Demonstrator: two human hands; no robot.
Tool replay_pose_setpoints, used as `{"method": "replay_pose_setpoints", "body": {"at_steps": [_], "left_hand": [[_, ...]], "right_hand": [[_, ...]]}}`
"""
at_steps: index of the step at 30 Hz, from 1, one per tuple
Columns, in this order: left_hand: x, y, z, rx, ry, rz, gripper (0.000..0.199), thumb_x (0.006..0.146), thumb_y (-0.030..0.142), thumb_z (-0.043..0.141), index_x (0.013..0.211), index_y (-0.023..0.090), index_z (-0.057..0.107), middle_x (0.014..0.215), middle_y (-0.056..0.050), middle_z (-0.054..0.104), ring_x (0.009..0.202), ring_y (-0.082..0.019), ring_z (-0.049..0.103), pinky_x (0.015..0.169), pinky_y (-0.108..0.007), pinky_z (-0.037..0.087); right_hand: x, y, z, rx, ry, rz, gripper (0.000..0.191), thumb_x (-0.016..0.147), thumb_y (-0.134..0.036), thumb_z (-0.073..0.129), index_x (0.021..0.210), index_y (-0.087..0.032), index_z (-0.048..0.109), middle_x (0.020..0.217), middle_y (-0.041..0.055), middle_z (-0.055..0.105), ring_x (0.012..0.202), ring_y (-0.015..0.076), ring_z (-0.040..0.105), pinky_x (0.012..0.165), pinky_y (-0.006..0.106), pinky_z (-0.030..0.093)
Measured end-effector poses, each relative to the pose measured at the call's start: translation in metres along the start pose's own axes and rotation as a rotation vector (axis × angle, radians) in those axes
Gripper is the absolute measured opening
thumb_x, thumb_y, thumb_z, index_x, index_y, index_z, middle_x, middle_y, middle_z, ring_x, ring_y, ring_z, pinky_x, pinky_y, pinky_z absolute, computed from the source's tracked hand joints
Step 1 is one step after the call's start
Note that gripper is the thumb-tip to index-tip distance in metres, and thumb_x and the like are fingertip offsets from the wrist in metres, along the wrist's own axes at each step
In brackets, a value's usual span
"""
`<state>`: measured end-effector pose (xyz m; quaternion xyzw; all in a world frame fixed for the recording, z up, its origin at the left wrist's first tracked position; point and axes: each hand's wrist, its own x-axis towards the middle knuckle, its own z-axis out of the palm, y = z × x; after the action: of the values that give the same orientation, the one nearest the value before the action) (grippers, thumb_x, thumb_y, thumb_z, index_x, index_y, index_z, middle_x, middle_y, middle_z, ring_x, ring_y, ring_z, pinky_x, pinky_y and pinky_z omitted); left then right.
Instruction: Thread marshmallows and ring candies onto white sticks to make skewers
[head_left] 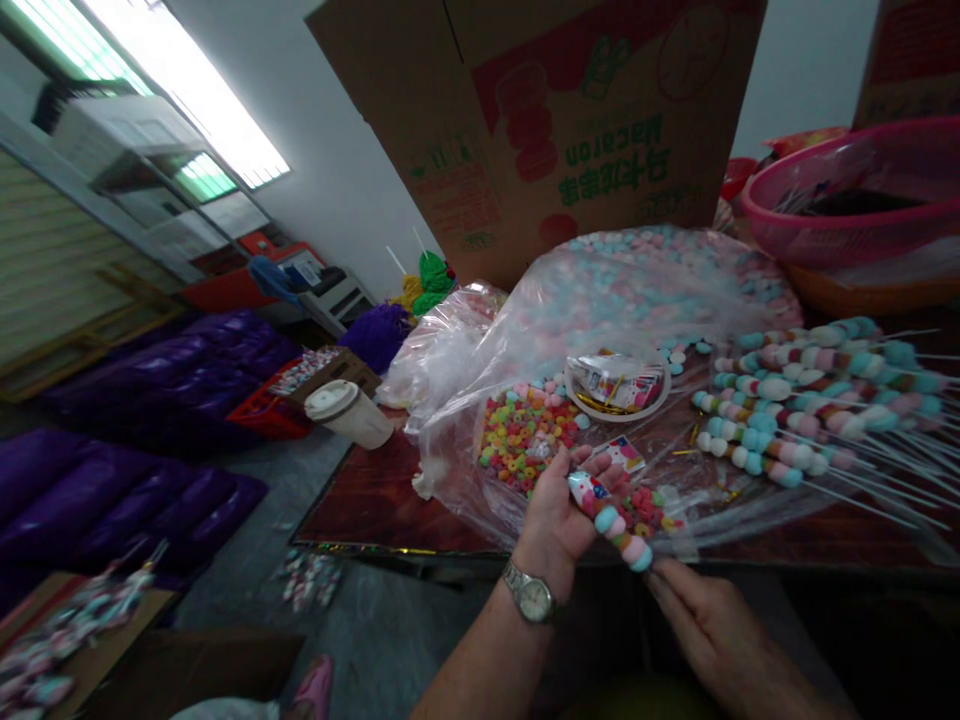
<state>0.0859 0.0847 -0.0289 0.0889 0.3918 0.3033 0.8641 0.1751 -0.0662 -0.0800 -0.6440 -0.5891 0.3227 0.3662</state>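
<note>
My left hand (555, 515), with a wristwatch on its wrist, grips a candy skewer (613, 525) threaded with pastel marshmallow pieces and a printed wrapper. My right hand (712, 630) is at the lower right, its fingertips at the skewer's lower end. Whether they hold it is hidden. Beyond my hands, a clear plastic bag (637, 300) holds pink and blue candy. A heap of colourful candy rings (521, 435) lies on the plastic. Finished marshmallow skewers (802, 400) lie side by side to the right. A round dish of wrappers (616, 385) sits among them.
The reddish-brown table (360, 500) ends in a front edge below my hands. A printed carton (540, 120) stands behind it, and a pink basket (855, 190) sits at the right. A lidded cup (349, 412) stands near the table's left corner. Purple bags (150, 380) lie on the floor.
</note>
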Motion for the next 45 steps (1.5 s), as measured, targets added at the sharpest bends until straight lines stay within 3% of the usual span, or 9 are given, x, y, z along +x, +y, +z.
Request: {"method": "replay_pose_setpoints", "body": {"at_steps": [7, 13, 16, 20, 29, 35, 38, 42, 45], "left_hand": [[-0.008, -0.006, -0.007, 0.054, 0.033, -0.124, 0.034, 0.09, 0.044, 0.034, 0.078, 0.016, 0.049, 0.049, 0.002, 0.047, 0.042, -0.013, 0.05, 0.06, -0.035, 0.049], [-0.015, -0.025, -0.008, 0.109, 0.045, -0.239, 0.04, 0.088, 0.049, 0.04, 0.072, 0.014, 0.05, 0.049, 0.0, 0.048, 0.042, -0.012, 0.048, 0.051, -0.025, 0.044], [-0.015, -0.035, -0.009, 0.099, 0.063, -0.247, 0.042, 0.087, 0.05, 0.042, 0.068, 0.013, 0.05, 0.05, -0.001, 0.05, 0.041, -0.011, 0.047, 0.045, -0.021, 0.039], [-0.016, -0.043, -0.013, 0.122, 0.075, -0.245, 0.043, 0.086, 0.051, 0.042, 0.069, 0.013, 0.051, 0.05, 0.0, 0.049, 0.041, -0.01, 0.047, 0.043, -0.02, 0.037], [-0.023, -0.05, -0.011, 0.211, 0.05, -0.183, 0.039, 0.083, 0.05, 0.049, 0.069, 0.014, 0.051, 0.05, 0.001, 0.051, 0.039, -0.01, 0.047, 0.042, -0.02, 0.037], [-0.025, -0.045, -0.008, 0.226, -0.099, -0.2, 0.044, 0.081, 0.055, 0.05, 0.075, 0.012, 0.056, 0.053, -0.002, 0.056, 0.044, -0.013, 0.053, 0.044, -0.022, 0.042], [-0.026, -0.038, -0.007, 0.268, -0.08, -0.21, 0.047, 0.081, 0.058, 0.045, 0.075, 0.013, 0.056, 0.049, -0.001, 0.053, 0.04, -0.012, 0.049, 0.046, -0.025, 0.045], [-0.028, -0.031, -0.012, 0.285, -0.004, -0.237, 0.05, 0.082, 0.061, 0.04, 0.074, 0.014, 0.053, 0.046, 0.002, 0.049, 0.037, -0.011, 0.046, 0.05, -0.035, 0.05], [-0.029, -0.03, -0.017, 0.215, 0.024, -0.192, 0.05, 0.082, 0.062, 0.039, 0.074, 0.014, 0.051, 0.046, 0.003, 0.047, 0.037, -0.011, 0.045, 0.051, -0.037, 0.051]], "right_hand": [[-0.01, -0.015, -0.005, -0.158, -0.078, -0.077, 0.033, 0.094, -0.033, 0.033, 0.075, -0.022, 0.058, 0.056, -0.0023, 0.058, 0.046, 0.0124, 0.051, 0.042, 0.021, 0.031], [0.003, -0.03, -0.038, -0.406, 0.282, -0.365, 0.024, 0.091, -0.024, 0.04, 0.077, -0.02, 0.059, 0.07, 0.0024, 0.059, 0.065, 0.0154, 0.054, 0.061, 0.026, 0.038], [0.014, -0.033, -0.041, -0.481, 0.213, -0.463, 0.016, 0.085, -0.015, 0.045, 0.079, -0.018, 0.059, 0.073, 0.0045, 0.057, 0.069, 0.0167, 0.051, 0.061, 0.027, 0.038], [0.018, -0.034, -0.038, -0.536, 0.05, -0.419, 0.008, 0.071, -0.01, 0.056, 0.069, -0.018, 0.058, 0.072, 0.0032, 0.055, 0.065, 0.016, 0.048, 0.056, 0.025, 0.036], [0.019, -0.037, -0.036, -0.718, -0.043, -0.432, 0.013, 0.061, -0.006, 0.055, 0.068, -0.016, 0.059, 0.071, 0.0058, 0.057, 0.068, 0.0216, 0.051, 0.059, 0.032, 0.038], [0.033, -0.031, -0.038, -0.098, -0.107, -0.18, 0.019, 0.083, -0.016, 0.037, 0.072, -0.016, 0.053, 0.073, 0.004, 0.055, 0.067, 0.0162, 0.052, 0.06, 0.028, 0.042], [0.036, -0.027, -0.037, 0.143, -0.035, -0.037, 0.02, 0.088, -0.027, 0.038, 0.079, -0.018, 0.053, 0.07, 0.0008, 0.055, 0.063, 0.015, 0.054, 0.058, 0.026, 0.044], [0.012, -0.028, -0.042, 0.04, 0.163, -0.028, 0.02, 0.088, -0.034, 0.042, 0.086, -0.019, 0.056, 0.079, 0.0027, 0.06, 0.075, 0.0173, 0.057, 0.067, 0.027, 0.045], [-0.022, -0.032, -0.044, -0.022, 0.039, 0.04, 0.023, 0.087, -0.037, 0.044, 0.091, -0.022, 0.06, 0.086, 0.0039, 0.065, 0.076, 0.0184, 0.06, 0.066, 0.025, 0.047]]}}
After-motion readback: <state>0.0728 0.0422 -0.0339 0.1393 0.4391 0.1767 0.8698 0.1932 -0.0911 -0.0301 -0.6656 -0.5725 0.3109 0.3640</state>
